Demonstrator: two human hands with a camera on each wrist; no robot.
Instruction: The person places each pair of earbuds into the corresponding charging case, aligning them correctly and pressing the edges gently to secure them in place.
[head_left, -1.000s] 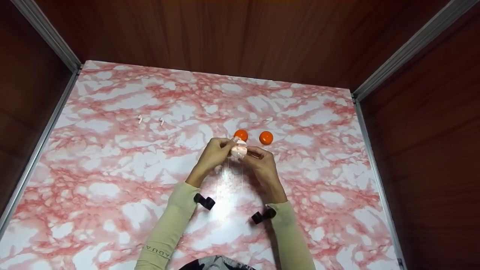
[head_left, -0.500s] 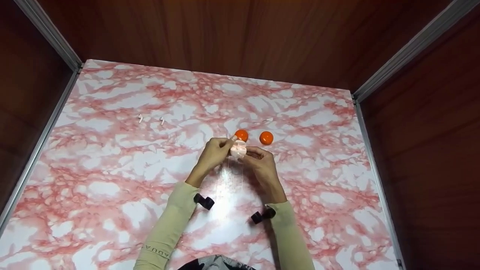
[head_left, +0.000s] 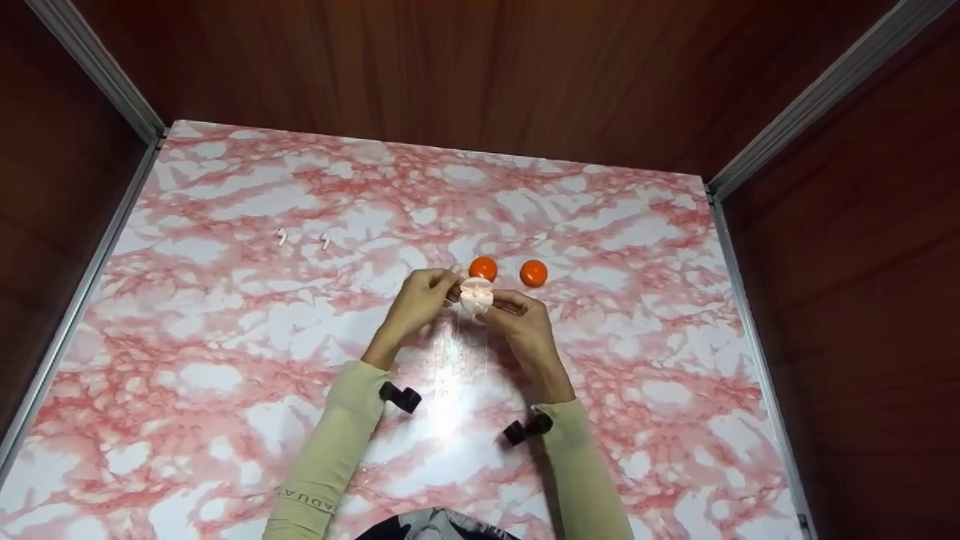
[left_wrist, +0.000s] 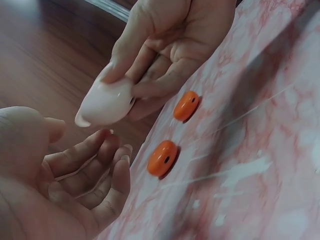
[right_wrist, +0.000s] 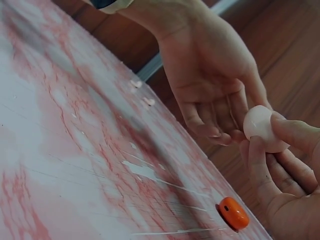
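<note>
A white earbud charging case [head_left: 476, 295] with its lid raised is pinched between the thumb and fingers of my right hand [head_left: 523, 326]. In the left wrist view, the case [left_wrist: 107, 102] is up off the table, its smooth rounded side showing. My left hand [head_left: 421, 304] is just to the left of the case, its fingers loosely bent and nothing between them. From the left wrist a gap shows between those fingertips [left_wrist: 122, 155] and the case. Two white earbuds, one farther left [head_left: 282, 237] and the other earbud [head_left: 325, 241] nearer, lie on the table.
Just beyond the hands sit two glossy orange rounded cases, a left orange case [head_left: 483, 268] and a right orange case [head_left: 533, 273], each with a small dark slot. Brown wood-grain panels [head_left: 450, 82] enclose the pink-and-white marbled table [head_left: 660, 330] at the back and sides.
My left hand has let go of the case and drawn back slightly leftward. The lid, low at first, now stands up. My right hand has stayed nearly still.
</note>
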